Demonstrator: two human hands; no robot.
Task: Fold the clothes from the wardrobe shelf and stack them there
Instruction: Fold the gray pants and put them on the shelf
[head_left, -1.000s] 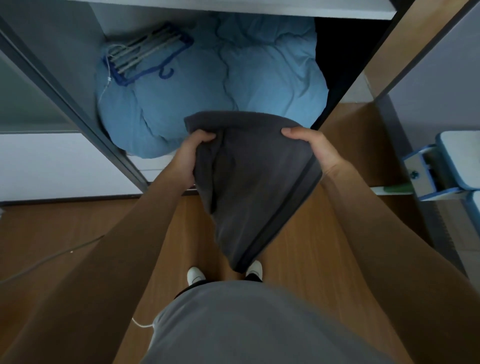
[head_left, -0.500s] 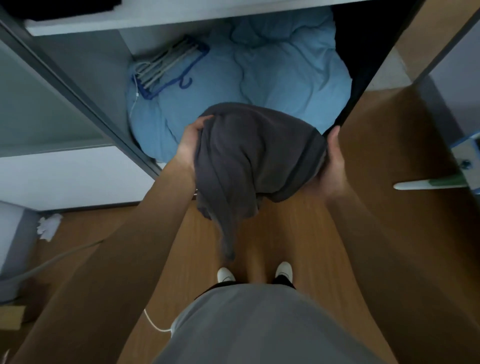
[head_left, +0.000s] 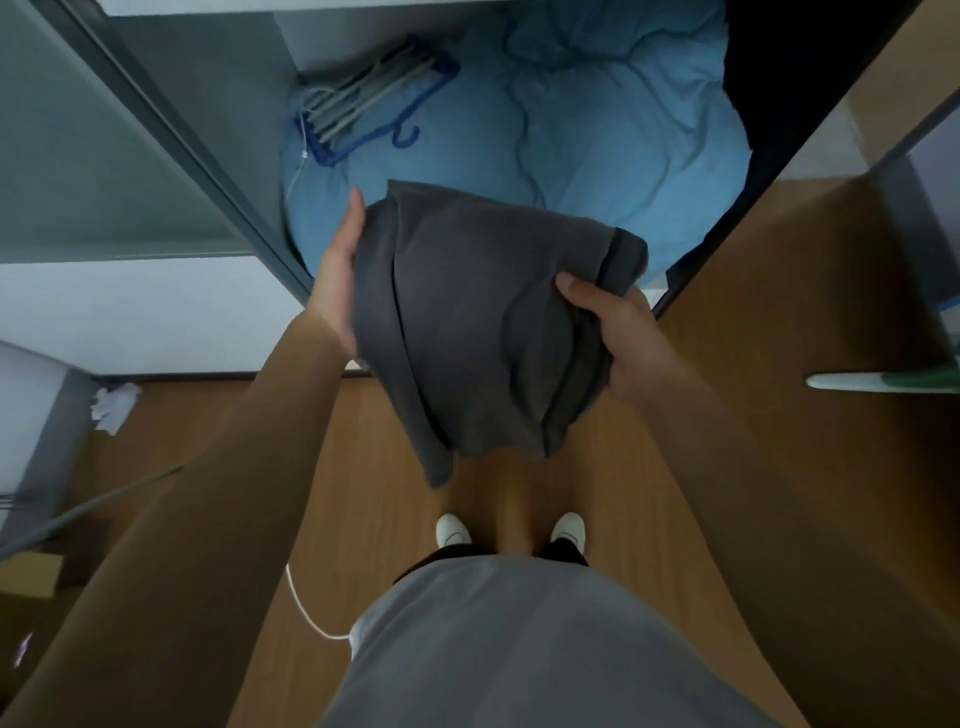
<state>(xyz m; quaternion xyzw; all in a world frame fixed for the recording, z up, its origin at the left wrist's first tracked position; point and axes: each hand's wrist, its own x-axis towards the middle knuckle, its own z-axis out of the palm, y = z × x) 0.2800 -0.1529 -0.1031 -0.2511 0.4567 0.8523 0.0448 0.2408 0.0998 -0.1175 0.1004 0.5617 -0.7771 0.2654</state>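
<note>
One dark grey garment (head_left: 483, 322) at frame centre, between two hands: left hand (head_left: 337, 275) flat on its left edge, fingers (head_left: 355, 215) straight; right hand (head_left: 621, 345) grips right edge, thumb on top. One blue duvet (head_left: 623, 156) above.

Light: dim, soft and even, brightest on the blue bedding (head_left: 623, 171) and white wall panel (head_left: 145, 312), falling to near black in the wardrobe recess (head_left: 789, 78) at upper right. Image: wide-angle bowing of straight edges toward the corners; mild overall softness, forearms (head_left: 218, 493) and torso (head_left: 519, 649) nearest the lens blurred.
</note>
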